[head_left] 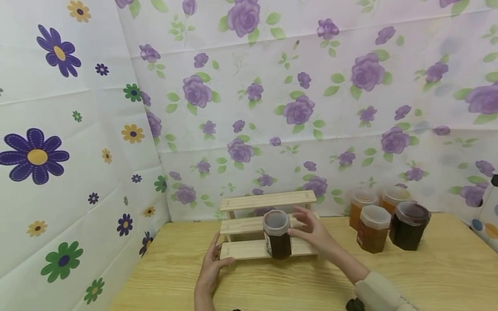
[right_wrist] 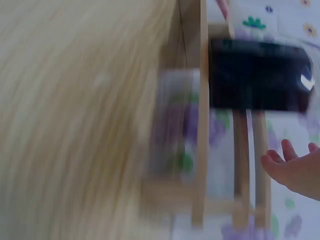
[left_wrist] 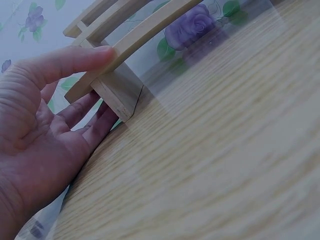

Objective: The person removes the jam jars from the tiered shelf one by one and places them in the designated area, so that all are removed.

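Note:
A dark jar [head_left: 277, 237] with a translucent lid stands on the lowest step of a three-tier wooden rack [head_left: 247, 249]. My right hand [head_left: 313, 233] is just to the right of that jar, fingers spread. The right wrist view shows a gap between those fingers and the dark jar [right_wrist: 260, 75]. At the rack's left end, my left hand [head_left: 210, 270] grips the lowest board. In the left wrist view its thumb [left_wrist: 82, 62] lies on the board's edge, while the other fingers reach behind the wooden leg [left_wrist: 117, 95].
On the wood-grain table [head_left: 167, 268], several more jars cluster at right: a dark one [head_left: 409, 226], a reddish-brown one [head_left: 373, 231] and orange ones [head_left: 358, 211] behind. Flowered cloth [head_left: 249, 108] hangs behind the table, and another patterned cloth [head_left: 78, 172] hangs on the left.

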A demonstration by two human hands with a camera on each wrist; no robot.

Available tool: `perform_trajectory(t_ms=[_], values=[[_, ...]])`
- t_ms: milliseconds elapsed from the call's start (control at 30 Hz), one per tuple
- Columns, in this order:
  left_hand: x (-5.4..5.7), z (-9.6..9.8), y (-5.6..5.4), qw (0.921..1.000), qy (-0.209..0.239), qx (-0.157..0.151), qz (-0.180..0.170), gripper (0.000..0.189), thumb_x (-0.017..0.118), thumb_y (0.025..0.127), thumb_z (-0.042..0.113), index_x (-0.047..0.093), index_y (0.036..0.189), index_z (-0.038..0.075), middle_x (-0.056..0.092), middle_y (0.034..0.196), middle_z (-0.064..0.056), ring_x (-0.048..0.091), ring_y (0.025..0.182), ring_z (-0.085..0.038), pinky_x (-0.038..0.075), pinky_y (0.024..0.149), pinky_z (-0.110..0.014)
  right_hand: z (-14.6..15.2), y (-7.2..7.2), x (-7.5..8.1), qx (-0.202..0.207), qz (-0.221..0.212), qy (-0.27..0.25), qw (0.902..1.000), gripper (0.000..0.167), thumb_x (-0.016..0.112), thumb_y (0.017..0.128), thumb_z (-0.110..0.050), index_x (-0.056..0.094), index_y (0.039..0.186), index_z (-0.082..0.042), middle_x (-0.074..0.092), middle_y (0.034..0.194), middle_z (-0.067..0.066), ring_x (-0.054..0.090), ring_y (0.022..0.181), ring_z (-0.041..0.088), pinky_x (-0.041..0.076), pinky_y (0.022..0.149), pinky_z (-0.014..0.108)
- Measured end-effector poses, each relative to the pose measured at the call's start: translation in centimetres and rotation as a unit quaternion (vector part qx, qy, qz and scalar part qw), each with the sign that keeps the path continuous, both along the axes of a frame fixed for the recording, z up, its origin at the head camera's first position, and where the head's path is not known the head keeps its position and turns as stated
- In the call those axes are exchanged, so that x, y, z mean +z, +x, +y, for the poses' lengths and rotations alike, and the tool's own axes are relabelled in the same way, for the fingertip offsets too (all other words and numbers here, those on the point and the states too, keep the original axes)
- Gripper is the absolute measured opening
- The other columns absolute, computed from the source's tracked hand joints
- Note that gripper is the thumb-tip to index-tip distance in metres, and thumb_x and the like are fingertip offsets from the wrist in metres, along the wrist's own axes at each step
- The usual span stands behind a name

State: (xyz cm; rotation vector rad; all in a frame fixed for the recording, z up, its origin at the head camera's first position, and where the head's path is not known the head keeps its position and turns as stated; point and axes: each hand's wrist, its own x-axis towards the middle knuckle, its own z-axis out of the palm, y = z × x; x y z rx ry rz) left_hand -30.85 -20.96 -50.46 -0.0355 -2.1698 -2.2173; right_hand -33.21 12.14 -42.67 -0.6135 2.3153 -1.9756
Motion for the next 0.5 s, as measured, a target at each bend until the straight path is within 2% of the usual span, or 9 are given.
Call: perform_trajectory(t_ms=[100, 167, 333, 400, 500], values=[[0.0, 0.1, 0.0, 1.0000, 0.002, 0.003, -0.001, 0.101, 0.074, 0.081, 0.004, 0.011, 0.158, 0.024, 0.020, 0.156, -0.029, 0.018, 0.144, -0.054, 0.024, 0.116, -0.065, -2.5, 0.0, -0.4, 0.030, -0.016, -0.015, 0.9993, 0.080, 0.070, 0.090, -0.023, 0.023, 0.153, -0.012, 0.040, 0.149, 0.024, 0.045, 0.134, 0.043, 0.043, 0.109, 0.053], [0.0, 0.2, 0.1, 1.0000, 0.001, 0.003, -0.001, 0.101, 0.073, 0.082, 0.004, 0.011, 0.158, 0.024, 0.021, 0.156, -0.029, 0.019, 0.144, -0.054, 0.024, 0.116, -0.065, -3.6, -0.1, -0.5, 0.029, -0.031, -0.021, 0.9989, 0.080, 0.072, 0.088, -0.024, 0.025, 0.153, -0.017, 0.042, 0.147, 0.020, 0.048, 0.131, 0.038, 0.045, 0.106, 0.051], [-0.3, 0.2, 0.1, 1.0000, 0.001, -0.001, -0.002, 0.100, 0.073, 0.081, 0.003, 0.012, 0.158, 0.023, 0.017, 0.157, -0.029, 0.010, 0.145, -0.055, 0.017, 0.116, -0.068, -4.8, -0.4, -0.8, -0.013, -0.049, -0.021, 0.9985, 0.075, 0.076, 0.084, -0.026, 0.036, 0.148, -0.021, 0.049, 0.139, 0.014, 0.053, 0.123, 0.030, 0.049, 0.098, 0.049], [-0.4, 0.0, 0.0, 1.0000, 0.005, 0.000, 0.000, 0.100, 0.073, 0.080, 0.003, 0.013, 0.158, 0.023, 0.015, 0.158, -0.029, 0.007, 0.146, -0.054, 0.013, 0.117, -0.068, -5.0, -0.5, -0.9, -0.021, -0.046, -0.020, 0.9986, 0.072, 0.076, 0.084, -0.026, 0.039, 0.146, -0.020, 0.051, 0.137, 0.013, 0.054, 0.122, 0.030, 0.050, 0.098, 0.048], [-0.4, -0.2, -0.1, 1.0000, 0.005, -0.003, 0.006, 0.100, 0.072, 0.081, 0.002, 0.012, 0.158, 0.023, 0.016, 0.157, -0.028, 0.008, 0.146, -0.054, 0.014, 0.117, -0.067, -5.0, -0.6, -1.0, -0.022, -0.042, -0.021, 0.9986, 0.069, 0.077, 0.083, -0.025, 0.042, 0.143, -0.020, 0.053, 0.135, 0.012, 0.055, 0.121, 0.028, 0.050, 0.098, 0.046]])
